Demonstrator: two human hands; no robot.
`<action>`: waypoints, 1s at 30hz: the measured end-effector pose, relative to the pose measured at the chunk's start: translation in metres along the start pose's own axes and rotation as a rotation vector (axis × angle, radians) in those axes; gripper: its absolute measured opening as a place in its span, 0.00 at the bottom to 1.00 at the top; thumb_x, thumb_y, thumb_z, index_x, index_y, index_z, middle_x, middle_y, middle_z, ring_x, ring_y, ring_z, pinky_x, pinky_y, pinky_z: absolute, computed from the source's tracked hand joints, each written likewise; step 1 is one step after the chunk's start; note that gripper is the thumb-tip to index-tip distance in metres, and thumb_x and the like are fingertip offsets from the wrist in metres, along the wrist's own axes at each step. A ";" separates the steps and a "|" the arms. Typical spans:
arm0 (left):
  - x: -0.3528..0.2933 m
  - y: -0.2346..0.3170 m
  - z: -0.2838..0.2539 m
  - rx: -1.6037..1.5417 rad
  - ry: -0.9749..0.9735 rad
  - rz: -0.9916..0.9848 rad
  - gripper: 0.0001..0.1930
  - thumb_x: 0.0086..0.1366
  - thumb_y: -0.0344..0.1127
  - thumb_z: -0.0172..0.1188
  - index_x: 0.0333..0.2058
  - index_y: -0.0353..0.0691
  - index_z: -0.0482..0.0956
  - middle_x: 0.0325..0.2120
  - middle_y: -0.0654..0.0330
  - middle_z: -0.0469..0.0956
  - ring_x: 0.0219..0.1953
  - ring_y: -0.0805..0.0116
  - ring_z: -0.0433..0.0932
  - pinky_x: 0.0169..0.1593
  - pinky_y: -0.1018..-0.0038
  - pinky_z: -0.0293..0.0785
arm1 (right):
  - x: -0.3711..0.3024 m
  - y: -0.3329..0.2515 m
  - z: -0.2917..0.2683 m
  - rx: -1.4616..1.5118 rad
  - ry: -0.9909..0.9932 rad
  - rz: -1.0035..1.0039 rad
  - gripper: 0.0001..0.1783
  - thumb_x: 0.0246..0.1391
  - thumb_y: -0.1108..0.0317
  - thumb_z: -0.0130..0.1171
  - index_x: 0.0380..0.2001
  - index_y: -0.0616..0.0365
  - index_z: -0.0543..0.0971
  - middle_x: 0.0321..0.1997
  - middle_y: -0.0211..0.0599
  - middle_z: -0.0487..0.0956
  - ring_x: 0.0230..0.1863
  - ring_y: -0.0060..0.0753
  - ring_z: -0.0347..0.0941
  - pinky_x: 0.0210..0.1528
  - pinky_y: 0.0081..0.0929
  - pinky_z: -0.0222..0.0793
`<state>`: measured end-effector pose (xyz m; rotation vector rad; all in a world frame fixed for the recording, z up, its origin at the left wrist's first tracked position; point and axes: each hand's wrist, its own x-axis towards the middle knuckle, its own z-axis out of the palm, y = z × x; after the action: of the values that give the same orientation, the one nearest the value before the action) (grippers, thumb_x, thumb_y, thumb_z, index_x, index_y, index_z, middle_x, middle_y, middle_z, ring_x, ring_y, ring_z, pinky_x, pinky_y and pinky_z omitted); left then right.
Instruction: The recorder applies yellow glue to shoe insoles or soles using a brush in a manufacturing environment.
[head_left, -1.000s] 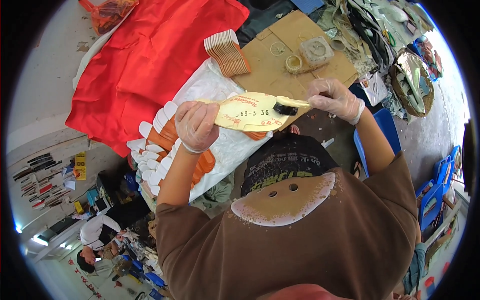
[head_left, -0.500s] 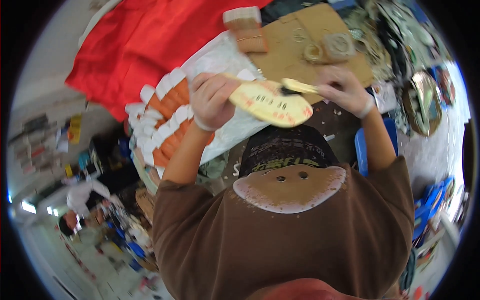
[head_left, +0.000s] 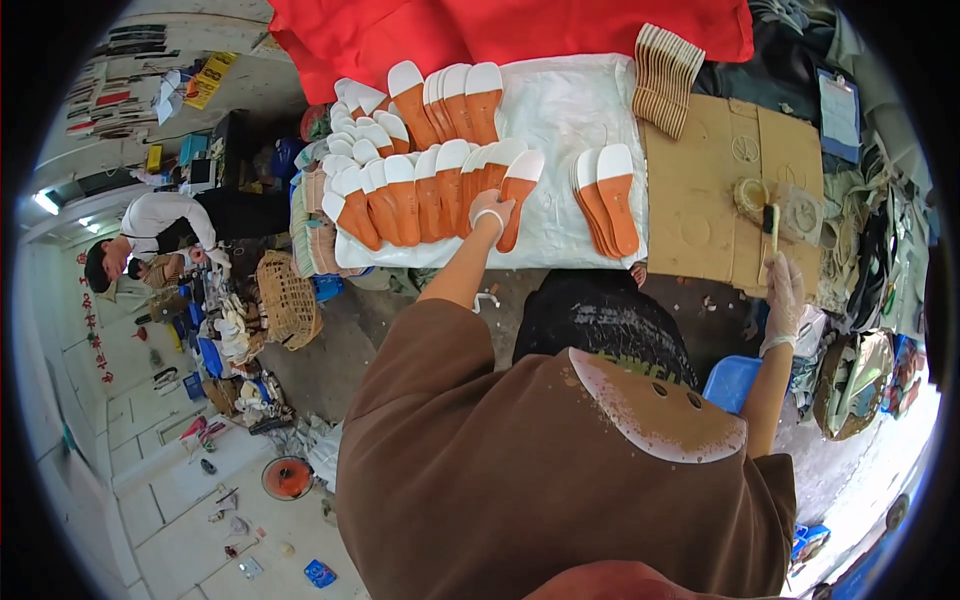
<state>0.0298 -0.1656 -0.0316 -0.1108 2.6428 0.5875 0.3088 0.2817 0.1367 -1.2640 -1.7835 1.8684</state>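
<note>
My left hand (head_left: 490, 208), in a thin pale glove, is closed on the lower part of an insole (head_left: 520, 185), brown with a white end. That insole is at the right end of a row of overlapping insoles (head_left: 400, 205) on a white plastic sheet (head_left: 565, 110). My right hand (head_left: 785, 290), gloved too, grips the pale handle of a brush (head_left: 775, 235). The brush's dark bristles are up beside a round open tub (head_left: 752, 197). A small stack of similar insoles (head_left: 612, 200) lies to the right on the sheet.
Cardboard (head_left: 700, 215) covers the table's right part, with a stack of pale brown pieces (head_left: 668, 75) at its far left corner. Red cloth (head_left: 520, 30) lies beyond. A blue bin (head_left: 732, 383) stands near my right arm; a co-worker (head_left: 165, 225) bends at far left.
My left hand has carried the insole left to the row; its pale underside, shown earlier, is turned away. My right hand has taken the brush from the insole to the tub. My view has shifted.
</note>
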 end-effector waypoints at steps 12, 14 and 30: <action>0.031 0.048 -0.027 0.803 -0.047 -0.002 0.22 0.59 0.57 0.55 0.39 0.46 0.84 0.44 0.54 0.81 0.49 0.58 0.79 0.51 0.63 0.69 | 0.047 0.050 -0.024 -0.168 0.001 -0.092 0.17 0.62 0.54 0.56 0.30 0.57 0.80 0.22 0.19 0.65 0.26 0.14 0.57 0.30 0.16 0.51; 0.029 0.057 -0.030 0.853 -0.106 0.017 0.23 0.59 0.58 0.54 0.39 0.46 0.84 0.43 0.54 0.81 0.49 0.59 0.79 0.51 0.63 0.68 | 0.054 0.061 -0.033 -0.182 0.026 -0.085 0.18 0.60 0.53 0.57 0.29 0.57 0.80 0.23 0.20 0.67 0.27 0.16 0.59 0.30 0.18 0.53; 0.007 0.186 0.013 0.764 -0.077 0.769 0.33 0.59 0.62 0.52 0.51 0.38 0.75 0.46 0.48 0.78 0.49 0.54 0.76 0.59 0.61 0.60 | 0.136 0.102 0.037 -1.015 0.265 0.076 0.15 0.61 0.58 0.49 0.44 0.55 0.66 0.46 0.56 0.76 0.43 0.59 0.76 0.43 0.52 0.70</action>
<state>-0.0025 0.0083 0.0267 1.1465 2.5759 -0.2444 0.2395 0.3314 -0.0150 -1.7590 -2.6189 0.6741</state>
